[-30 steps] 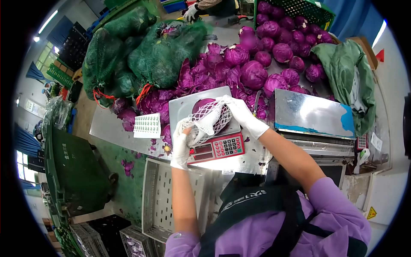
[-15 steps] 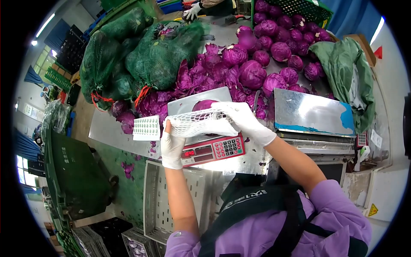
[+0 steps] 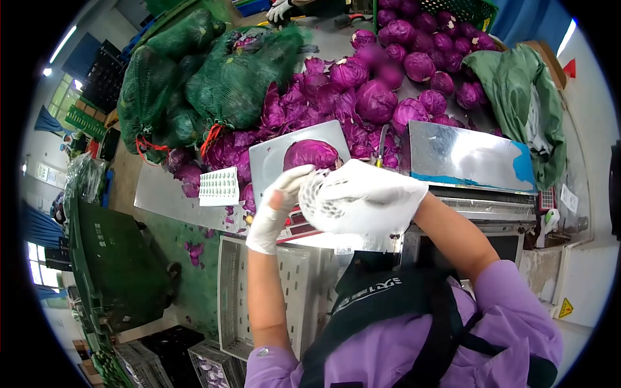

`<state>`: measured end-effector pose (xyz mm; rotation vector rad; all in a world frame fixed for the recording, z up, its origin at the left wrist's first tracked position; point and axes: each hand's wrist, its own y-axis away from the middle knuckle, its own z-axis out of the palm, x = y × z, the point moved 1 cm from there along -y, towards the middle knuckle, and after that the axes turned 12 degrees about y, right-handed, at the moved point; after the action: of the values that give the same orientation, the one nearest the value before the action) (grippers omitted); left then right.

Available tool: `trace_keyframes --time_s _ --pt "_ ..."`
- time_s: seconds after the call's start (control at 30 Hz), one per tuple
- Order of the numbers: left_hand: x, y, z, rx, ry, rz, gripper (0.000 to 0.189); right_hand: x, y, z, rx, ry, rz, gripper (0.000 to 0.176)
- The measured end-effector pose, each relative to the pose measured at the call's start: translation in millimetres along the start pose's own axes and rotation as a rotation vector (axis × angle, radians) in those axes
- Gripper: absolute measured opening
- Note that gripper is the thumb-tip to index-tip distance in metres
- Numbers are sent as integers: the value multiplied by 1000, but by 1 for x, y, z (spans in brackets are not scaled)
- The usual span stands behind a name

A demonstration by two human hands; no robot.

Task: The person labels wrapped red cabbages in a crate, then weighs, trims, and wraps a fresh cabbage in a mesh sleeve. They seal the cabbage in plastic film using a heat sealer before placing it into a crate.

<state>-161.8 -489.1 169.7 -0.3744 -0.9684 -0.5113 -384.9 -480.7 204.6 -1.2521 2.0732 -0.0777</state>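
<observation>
A purple cabbage (image 3: 311, 154) rests on the metal pan (image 3: 265, 157) of a red digital scale (image 3: 301, 229). Close against its lower left edge is my left hand (image 3: 275, 207), in a white glove, with fingers stretched out and thumb apart; the thumb tip is bare. A white foam net sleeve (image 3: 323, 200) is bunched around my right hand (image 3: 378, 191), just below and right of the cabbage. The right fingers are hidden by the net and blurred. Part of the scale's display and keypad lies behind the net and hands.
Cabbages (image 3: 377, 101) and loose leaves pile up behind the scale. A knife (image 3: 381, 145) lies to its right, beside a metal plate (image 3: 466, 155). Left are a label sheet (image 3: 218, 187) and green net sacks (image 3: 233, 84). Below stands a grey crate (image 3: 233, 291). Another person's gloved hand (image 3: 279, 10) shows at the back.
The foam net, stretched between both hands before, is now bunched around my right hand. My left hand has come up and right to the cabbage, which is more exposed.
</observation>
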Motion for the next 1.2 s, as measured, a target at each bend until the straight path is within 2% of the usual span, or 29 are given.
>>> trace_keyframes --time_s 0.03,0.07,0.1,0.17,0.2,0.23,0.3,0.33,0.37,0.43,0.5,0.57,0.63,0.7,0.73,0.77,0.83,0.9,0.93,0.97,1.03,1.1,1.13,1.2 --pt "-1 -2 11 -42 -110 -11 74 0 -5 7 -60 -267 311 27" --pt "-3 -1 12 -33 -75 -128 58 0 -6 12 -122 -533 620 30" --pt "-5 0 12 -31 -75 -127 58 -3 -5 9 -124 -533 618 30" --pt "-9 3 4 120 -15 -148 41 -9 -2 1 -63 -564 787 29" --pt "-8 4 -3 201 -101 -109 26 -3 2 5 53 -548 760 33" --pt "-12 5 -7 337 -66 2 20 9 9 12 180 -519 778 42" --pt "-4 10 -1 500 -7 112 17 6 20 -7 410 -586 663 54" --pt "1 12 6 575 -33 138 15 -1 21 -16 499 -872 562 65" --pt "-2 15 7 575 -34 141 15 -5 24 -19 508 -957 419 73" --pt "-8 23 2 664 -66 200 15 -17 23 -20 537 -716 340 72" --pt "-16 24 1 710 -230 187 15 -33 14 -26 570 -426 492 67" --pt "-10 31 20 666 -275 168 13 -28 16 -23 641 -388 717 53" --pt "-2 41 25 558 -308 102 19 -25 21 -22 755 -272 629 41" --pt "-9 48 9 547 -17 99 33 -31 24 -28 722 -538 743 41" --pt "-12 50 -5 688 -220 137 47 -39 20 -31 749 -666 672 39" --pt "-21 48 -22 692 -164 162 53 -45 19 -32 778 -789 608 39" --pt "-27 37 -13 609 -124 233 69 -46 15 -14 731 -865 627 36" --pt "-41 16 18 245 105 310 82 -45 9 17 604 -820 700 26" --pt "-35 14 55 199 177 315 85 -52 4 26 515 -748 711 21" --pt "-32 15 85 155 349 298 76 -55 1 34 426 -673 721 16" --pt "-35 15 103 258 393 264 66 -49 3 49 452 -573 711 13" --pt "-45 13 100 280 294 337 60 -51 11 47 388 -115 677 14" --pt "-47 16 99 332 207 336 60 -51 12 46 395 -111 680 14" --pt "-55 17 100 422 149 380 60 -55 13 44 520 26 474 14"
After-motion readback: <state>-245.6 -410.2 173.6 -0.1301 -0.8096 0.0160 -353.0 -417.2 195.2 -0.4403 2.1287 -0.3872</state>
